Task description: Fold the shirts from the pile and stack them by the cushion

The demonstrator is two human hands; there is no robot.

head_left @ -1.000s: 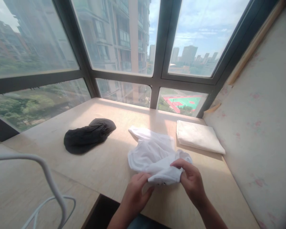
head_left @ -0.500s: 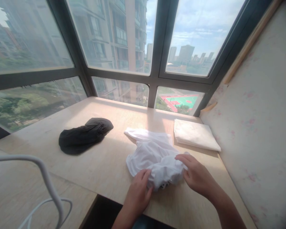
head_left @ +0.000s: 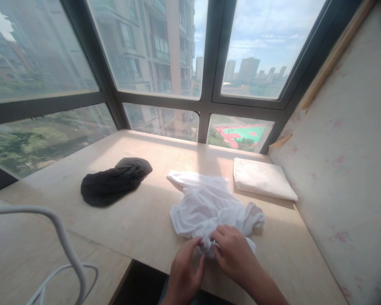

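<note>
The left hand (head_left: 186, 263) and right hand (head_left: 231, 248) are pinching a crumpled white fabric garment (head_left: 208, 207) at its six-o'clock edge, fingertips nearly meeting.

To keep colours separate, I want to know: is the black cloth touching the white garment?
Apart: the head view shows bare wooden surface between the black cloth and the white garment.
</note>
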